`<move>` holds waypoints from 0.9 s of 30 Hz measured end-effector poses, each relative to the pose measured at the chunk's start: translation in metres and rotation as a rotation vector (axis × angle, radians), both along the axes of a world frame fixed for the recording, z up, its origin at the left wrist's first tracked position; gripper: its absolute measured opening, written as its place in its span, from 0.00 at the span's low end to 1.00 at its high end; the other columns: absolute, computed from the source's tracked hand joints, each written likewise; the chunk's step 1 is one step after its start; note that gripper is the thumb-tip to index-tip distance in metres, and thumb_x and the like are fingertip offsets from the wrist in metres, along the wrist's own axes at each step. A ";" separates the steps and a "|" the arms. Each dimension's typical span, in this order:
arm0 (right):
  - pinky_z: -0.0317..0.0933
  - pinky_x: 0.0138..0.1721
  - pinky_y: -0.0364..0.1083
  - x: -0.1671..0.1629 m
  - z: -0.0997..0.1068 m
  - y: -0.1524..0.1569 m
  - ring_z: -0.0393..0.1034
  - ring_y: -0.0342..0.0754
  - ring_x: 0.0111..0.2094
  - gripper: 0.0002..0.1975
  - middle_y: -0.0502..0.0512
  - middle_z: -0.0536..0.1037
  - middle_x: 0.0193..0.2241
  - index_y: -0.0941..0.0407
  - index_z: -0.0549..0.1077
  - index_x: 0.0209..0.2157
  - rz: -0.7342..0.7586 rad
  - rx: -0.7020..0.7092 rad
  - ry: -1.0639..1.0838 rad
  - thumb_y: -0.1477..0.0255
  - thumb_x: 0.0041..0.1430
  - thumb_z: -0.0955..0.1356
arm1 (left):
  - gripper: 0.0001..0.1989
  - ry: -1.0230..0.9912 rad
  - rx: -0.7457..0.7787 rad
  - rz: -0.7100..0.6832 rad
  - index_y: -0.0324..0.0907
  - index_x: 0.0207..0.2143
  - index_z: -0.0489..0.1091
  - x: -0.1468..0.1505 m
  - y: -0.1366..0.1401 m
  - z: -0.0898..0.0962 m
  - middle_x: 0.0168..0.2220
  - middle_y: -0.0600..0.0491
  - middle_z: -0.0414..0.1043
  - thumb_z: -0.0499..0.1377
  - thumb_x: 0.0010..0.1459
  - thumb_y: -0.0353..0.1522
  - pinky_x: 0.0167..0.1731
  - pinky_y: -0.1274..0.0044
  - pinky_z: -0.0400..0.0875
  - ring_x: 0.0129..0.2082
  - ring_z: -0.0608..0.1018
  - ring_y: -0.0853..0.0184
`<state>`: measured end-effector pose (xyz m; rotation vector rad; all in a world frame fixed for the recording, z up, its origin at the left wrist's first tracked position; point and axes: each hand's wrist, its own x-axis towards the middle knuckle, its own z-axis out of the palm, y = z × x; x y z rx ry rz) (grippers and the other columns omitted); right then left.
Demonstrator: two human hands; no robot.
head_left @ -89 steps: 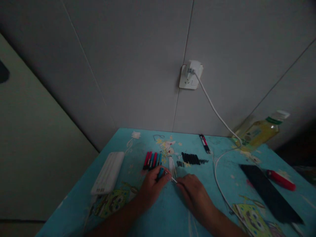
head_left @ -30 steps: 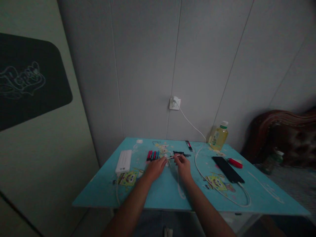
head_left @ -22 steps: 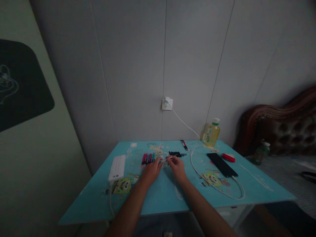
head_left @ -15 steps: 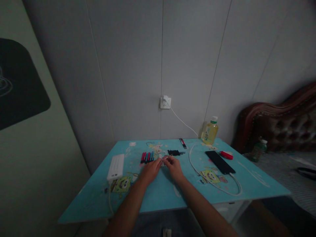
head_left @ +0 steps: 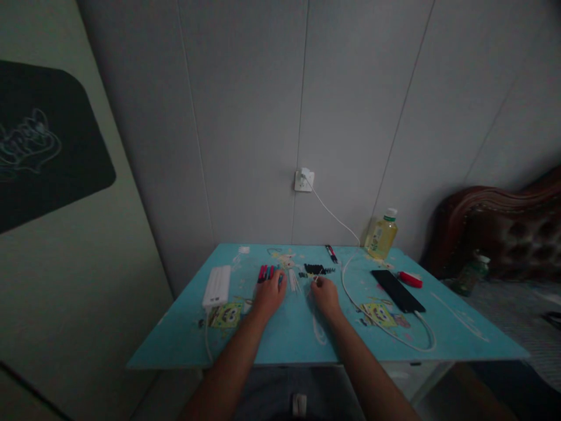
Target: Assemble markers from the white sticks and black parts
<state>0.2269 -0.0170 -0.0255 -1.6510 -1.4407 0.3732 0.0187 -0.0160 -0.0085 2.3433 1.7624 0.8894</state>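
My left hand (head_left: 270, 294) is at the right end of a row of red and blue pen barrels (head_left: 264, 273) with dark ends. Its fingers and thumb close round a blue pen barrel (head_left: 280, 279), partly covered by the hand. In my right hand (head_left: 325, 294) a thin white pen refill (head_left: 318, 275) is pinched, its tip pointing up. Several more white refills (head_left: 294, 280) lie side by side on the table between my hands. Just beyond my right hand are small black pen parts (head_left: 314, 269) in a row, with dark springs or coiled pieces (head_left: 329, 271) beside them.
The blue table (head_left: 280, 345) stands against a grey wall. A white power bank (head_left: 217, 285) with a cable is on the left. To the right are a black phone (head_left: 398, 291) on a white charging cable, a red object (head_left: 410, 279) and a yellow drink bottle (head_left: 383, 235). A pen (head_left: 331, 254) lies at the back.
My hands have come apart. The left has moved to the barrels and closed on a blue one; the right has drawn right with a refill. The view has turned slightly left.
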 end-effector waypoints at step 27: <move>0.56 0.48 0.47 -0.014 0.052 0.060 0.68 0.53 0.49 0.15 0.63 0.76 0.46 0.53 0.77 0.49 0.016 -0.108 -0.710 0.75 0.62 0.64 | 0.17 0.069 -0.058 -0.119 0.46 0.38 0.71 0.001 -0.005 0.000 0.34 0.50 0.78 0.45 0.70 0.41 0.36 0.76 0.65 0.38 0.80 0.61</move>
